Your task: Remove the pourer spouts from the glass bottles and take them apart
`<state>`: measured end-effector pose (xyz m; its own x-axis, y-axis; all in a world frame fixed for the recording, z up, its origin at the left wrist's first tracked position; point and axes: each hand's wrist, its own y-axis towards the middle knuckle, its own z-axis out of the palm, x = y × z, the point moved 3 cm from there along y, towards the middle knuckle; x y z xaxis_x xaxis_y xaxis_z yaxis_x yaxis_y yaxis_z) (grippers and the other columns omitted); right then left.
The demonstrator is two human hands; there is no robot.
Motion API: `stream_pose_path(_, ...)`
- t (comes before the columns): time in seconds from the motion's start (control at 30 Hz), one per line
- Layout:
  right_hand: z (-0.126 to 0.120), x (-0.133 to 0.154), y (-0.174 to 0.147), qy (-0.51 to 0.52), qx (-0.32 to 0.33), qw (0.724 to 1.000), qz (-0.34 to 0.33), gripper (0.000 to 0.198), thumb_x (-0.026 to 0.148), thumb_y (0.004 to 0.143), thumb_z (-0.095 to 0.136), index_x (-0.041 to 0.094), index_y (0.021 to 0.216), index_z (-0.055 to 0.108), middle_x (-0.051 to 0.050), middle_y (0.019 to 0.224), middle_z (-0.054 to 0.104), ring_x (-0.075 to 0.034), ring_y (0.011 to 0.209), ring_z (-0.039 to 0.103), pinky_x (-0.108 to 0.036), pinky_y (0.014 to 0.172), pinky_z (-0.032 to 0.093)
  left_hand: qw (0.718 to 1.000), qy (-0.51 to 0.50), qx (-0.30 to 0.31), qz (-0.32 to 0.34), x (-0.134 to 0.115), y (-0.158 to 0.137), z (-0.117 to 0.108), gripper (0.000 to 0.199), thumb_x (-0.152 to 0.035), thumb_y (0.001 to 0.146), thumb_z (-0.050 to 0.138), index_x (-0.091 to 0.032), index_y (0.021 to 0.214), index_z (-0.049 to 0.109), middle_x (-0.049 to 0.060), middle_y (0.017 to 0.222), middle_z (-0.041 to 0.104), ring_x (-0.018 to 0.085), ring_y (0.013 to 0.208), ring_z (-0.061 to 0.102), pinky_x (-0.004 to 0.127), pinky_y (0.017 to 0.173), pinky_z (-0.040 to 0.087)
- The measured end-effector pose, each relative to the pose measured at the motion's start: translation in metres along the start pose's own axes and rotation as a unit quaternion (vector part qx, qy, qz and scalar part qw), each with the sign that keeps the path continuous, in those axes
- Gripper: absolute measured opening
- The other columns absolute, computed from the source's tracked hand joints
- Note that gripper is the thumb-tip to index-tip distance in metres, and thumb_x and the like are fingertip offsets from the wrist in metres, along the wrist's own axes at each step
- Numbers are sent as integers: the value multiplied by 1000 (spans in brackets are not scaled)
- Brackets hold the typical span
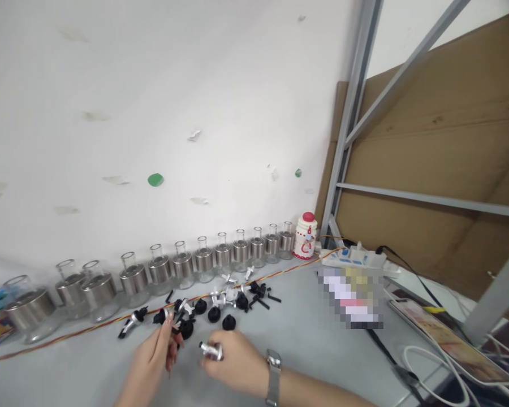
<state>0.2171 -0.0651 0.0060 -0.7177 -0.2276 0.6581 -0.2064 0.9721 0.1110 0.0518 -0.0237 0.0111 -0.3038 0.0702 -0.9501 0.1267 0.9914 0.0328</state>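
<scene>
My right hand [235,362], with a watch on its wrist, is closed around a silver pourer spout [212,351] with a black tip pointing left. My left hand [155,353] is closed in a pinch beside it. A small black piece [175,330] shows at its fingertips, partly hidden by them. Just beyond the hands lie several black round stoppers [214,314], white and silver spout parts [231,295] and thin black tubes [263,303] in a loose pile. One pourer [132,322], silver with black ends, lies apart to the left.
Along the wall stands a row of several glass bottles [134,280] with metal sleeves. A red-topped white container [306,237] ends the row. A twisted cable [89,328] crosses the grey table [305,350]. At right are a power strip [352,257], a phone [449,339] and white cords.
</scene>
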Motion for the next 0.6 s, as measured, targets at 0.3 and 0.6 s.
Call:
stream_pose_path(0.3, 8, 2, -3, -34, 51, 998, -2, 24, 42, 66, 57, 23, 77, 63, 1, 65, 63, -12, 55, 53, -19, 44, 29, 999, -4, 6, -33, 7, 2, 4, 55, -64, 72, 32, -16, 53, 52, -4, 40, 43, 13, 39, 45, 23, 40, 36)
stream_pose_path(0.6, 8, 3, -3, -71, 60, 996, 2, 24, 41, 65, 54, 23, 78, 63, 0, 68, 65, -15, 59, 56, -21, 47, 31, 996, 84, 29, -31, 12, -4, 22, 54, -69, 65, 36, -17, 55, 49, -6, 37, 39, 12, 33, 42, 21, 36, 33)
